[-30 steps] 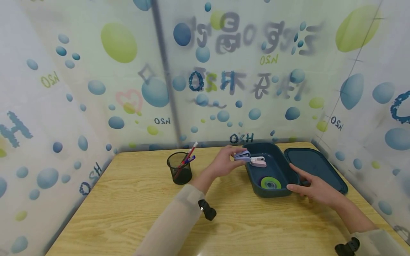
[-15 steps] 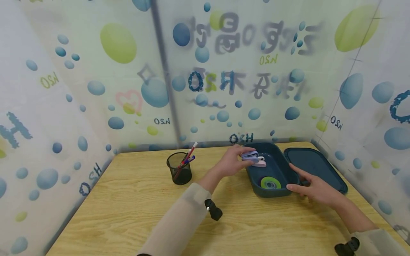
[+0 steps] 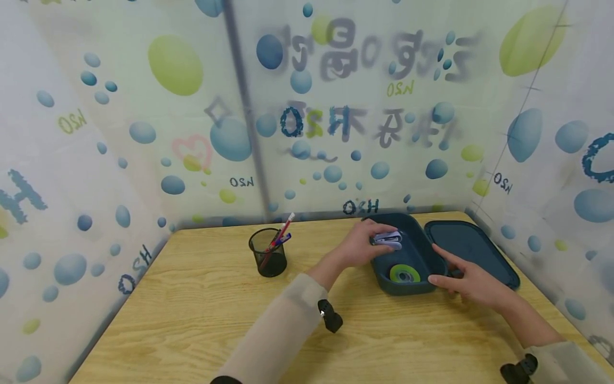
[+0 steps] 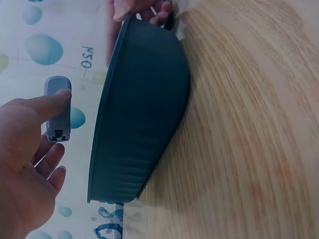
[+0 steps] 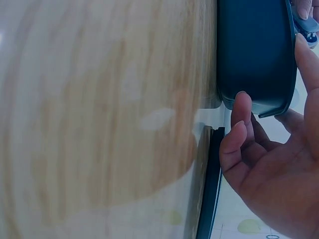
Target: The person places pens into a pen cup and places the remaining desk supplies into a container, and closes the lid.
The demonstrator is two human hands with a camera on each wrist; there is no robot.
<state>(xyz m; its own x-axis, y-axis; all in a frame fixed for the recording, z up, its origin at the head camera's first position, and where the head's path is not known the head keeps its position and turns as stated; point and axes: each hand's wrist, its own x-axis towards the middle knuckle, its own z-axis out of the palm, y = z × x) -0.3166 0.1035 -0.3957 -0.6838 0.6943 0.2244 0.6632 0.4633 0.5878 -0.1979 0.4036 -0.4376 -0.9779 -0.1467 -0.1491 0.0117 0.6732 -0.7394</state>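
Observation:
My left hand (image 3: 357,245) pinches a small lavender stapler (image 3: 390,240) between thumb and fingers, above the left part of a dark blue box (image 3: 410,289). In the left wrist view the stapler (image 4: 59,112) hangs outside the box's rim line, its end facing the camera. My right hand (image 3: 472,285) holds the box's near right corner, its thumb and fingers spread around the rim. A green tape roll (image 3: 404,273) lies inside, close to the near wall. The pink and white object seen earlier in the box is hidden behind the left hand and stapler.
A dark blue lid (image 3: 472,248) lies on the table to the right of the box. On the left stands a black mesh pen cup (image 3: 268,253) with a few pens and pencils. Patterned curtains (image 3: 307,170) enclose the wooden table (image 3: 201,298) behind and at the sides.
My left hand has moved right with the stapler, from the box's left rim to over its inside, covering the pink and white object. The right hand and box have stayed put.

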